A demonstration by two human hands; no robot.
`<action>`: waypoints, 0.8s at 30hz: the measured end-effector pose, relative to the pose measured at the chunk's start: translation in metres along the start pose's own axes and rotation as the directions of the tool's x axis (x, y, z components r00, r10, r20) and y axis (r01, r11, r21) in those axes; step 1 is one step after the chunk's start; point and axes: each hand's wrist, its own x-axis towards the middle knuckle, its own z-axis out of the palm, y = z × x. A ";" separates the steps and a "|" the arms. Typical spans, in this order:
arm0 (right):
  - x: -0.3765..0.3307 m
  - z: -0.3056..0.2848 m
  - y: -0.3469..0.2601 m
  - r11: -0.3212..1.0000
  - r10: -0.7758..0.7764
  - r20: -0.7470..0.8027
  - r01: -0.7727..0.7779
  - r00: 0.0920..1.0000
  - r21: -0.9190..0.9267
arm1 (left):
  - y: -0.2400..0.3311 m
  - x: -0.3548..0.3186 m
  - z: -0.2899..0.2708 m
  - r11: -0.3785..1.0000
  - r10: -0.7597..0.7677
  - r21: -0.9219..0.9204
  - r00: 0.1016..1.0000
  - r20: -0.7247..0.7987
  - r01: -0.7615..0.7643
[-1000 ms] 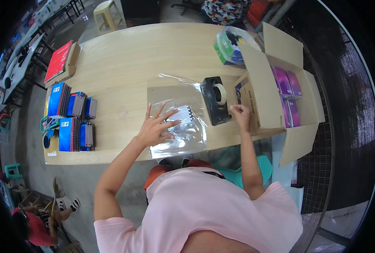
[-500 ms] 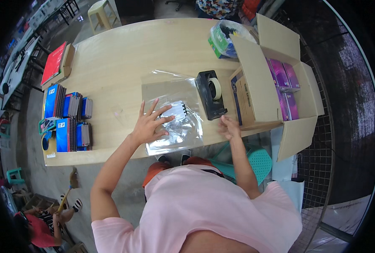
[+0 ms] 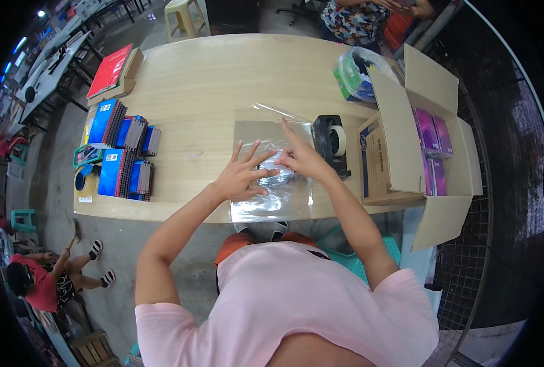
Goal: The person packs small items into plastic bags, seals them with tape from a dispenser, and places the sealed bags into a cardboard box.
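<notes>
A clear plastic sheet or sleeve (image 3: pixel 247 212) lies flat on the table near its front edge, shining with reflections. Something small and pale (image 3: pixel 273 166) shows through its middle, partly covered by my fingers. My left hand (image 3: pixel 241 176) rests on the left side of the plastic with its fingers spread. On the right side is my right hand (image 3: pixel 305 160), index finger stretched away from me and thumb out toward the left hand; its other fingers are partly hidden. Just beyond my right hand stands a black tape dispenser (image 3: pixel 323 133) with a pale roll.
Stacks of blue spiral notebooks (image 3: pixel 114 173) stand at the left, behind them a red book (image 3: pixel 110 70). An open carton (image 3: pixel 382 162) holding purple packs (image 3: pixel 430 131) stands at right, near a plastic bag (image 3: pixel 360 79). One person sits beyond the table; another holds a broom at lower left.
My right hand has moved left from beside the tape dispenser onto the plastic, close to my left hand. My left hand stays spread on the plastic. The whole view has shifted.
</notes>
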 end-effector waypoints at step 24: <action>-0.038 0.035 0.013 0.864 -0.231 -0.645 0.459 0.728 0.208 | 0.015 0.047 -0.005 0.336 -0.698 -0.935 0.697 -0.167 0.113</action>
